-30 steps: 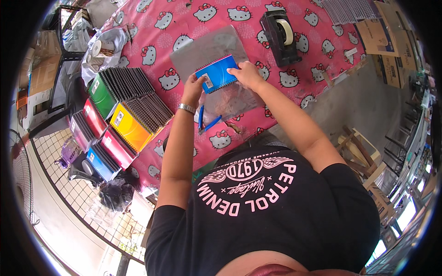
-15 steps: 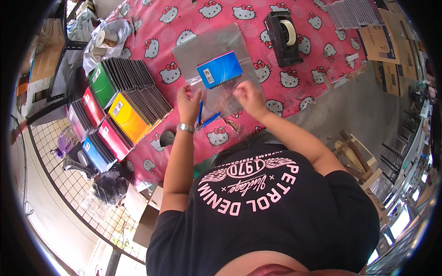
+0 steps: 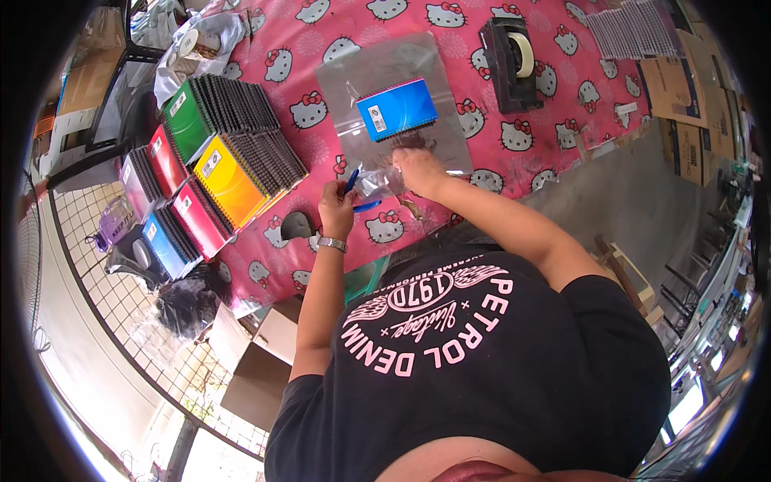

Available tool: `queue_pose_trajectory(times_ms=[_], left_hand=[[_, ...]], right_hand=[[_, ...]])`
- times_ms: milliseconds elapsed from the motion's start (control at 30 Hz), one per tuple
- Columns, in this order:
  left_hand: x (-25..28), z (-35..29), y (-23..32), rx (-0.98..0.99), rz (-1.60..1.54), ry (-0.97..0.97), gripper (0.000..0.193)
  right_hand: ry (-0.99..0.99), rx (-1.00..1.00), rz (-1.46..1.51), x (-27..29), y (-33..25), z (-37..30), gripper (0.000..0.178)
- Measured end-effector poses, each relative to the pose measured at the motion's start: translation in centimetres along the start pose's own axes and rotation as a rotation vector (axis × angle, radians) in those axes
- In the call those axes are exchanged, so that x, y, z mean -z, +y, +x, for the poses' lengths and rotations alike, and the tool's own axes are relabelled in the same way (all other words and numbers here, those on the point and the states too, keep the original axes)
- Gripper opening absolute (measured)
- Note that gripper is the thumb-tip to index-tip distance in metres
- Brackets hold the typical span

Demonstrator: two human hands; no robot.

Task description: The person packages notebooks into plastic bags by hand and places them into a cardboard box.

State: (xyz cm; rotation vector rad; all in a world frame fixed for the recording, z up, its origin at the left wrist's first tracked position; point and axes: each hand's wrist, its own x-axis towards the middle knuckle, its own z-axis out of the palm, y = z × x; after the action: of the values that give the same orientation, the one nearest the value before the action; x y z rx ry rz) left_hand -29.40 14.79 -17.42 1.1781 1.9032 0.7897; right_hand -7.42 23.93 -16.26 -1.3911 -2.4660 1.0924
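A small blue spiral notebook (image 3: pixel 397 110) lies on a large sheet of clear plastic (image 3: pixel 333 80), its wire binding toward me. My right hand (image 3: pixel 421 171) is just below the notebook, fingers bunched on the plastic's near part, where the film looks crumpled. To its left, my left hand (image 3: pixel 336 210) has its fingers closed around a blue pen-like stick (image 3: pixel 352 181) that points up and away. A second blue stick (image 3: pixel 367 206) rests beside these fingers; whether the two are joined is hidden.
Stacked spiral notebooks in green, yellow, red, pink and blue (image 3: pixel 231 181) fill the table's left side. A black tape dispenser (image 3: pixel 514 84) stands at the far right, with more notebooks (image 3: pixel 634 30) beyond. Cardboard boxes (image 3: pixel 675 88) stand right of the pink patterned tablecloth (image 3: pixel 506 132).
My left hand has come down toward me and closed on the blue stick. My right hand has moved slightly left and down, onto the plastic. The notebook stays on the sheet.
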Motion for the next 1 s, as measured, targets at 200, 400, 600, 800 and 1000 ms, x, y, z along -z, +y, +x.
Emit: queue_pose_trajectory(times_ms=[200,400,600,800,1000], left_hand=[[-0.9,-0.3,-1.8,-0.043,-0.007,0.001,0.022],[0.5,0.1,2.0,0.157,-0.092,-0.069,0.024],[2.6,0.2,0.5,0.236,-0.537,-0.176,0.023],[1.3,1.5,5.0,0.248,-1.011,-0.266,0.018],[0.4,2.5,3.5,0.365,-0.928,-0.255,0.015]], right_hand=[[0.159,0.17,0.024,0.6,-1.5,-0.7,0.042],[0.209,0.379,-0.242,0.4,-1.2,-1.0,0.032],[0.171,0.313,-0.164,-0.5,-0.2,0.2,0.017],[-0.01,0.149,-0.097,0.7,-1.0,1.3,0.028],[-0.08,0.05,0.365,-1.1,0.7,1.7,0.039]])
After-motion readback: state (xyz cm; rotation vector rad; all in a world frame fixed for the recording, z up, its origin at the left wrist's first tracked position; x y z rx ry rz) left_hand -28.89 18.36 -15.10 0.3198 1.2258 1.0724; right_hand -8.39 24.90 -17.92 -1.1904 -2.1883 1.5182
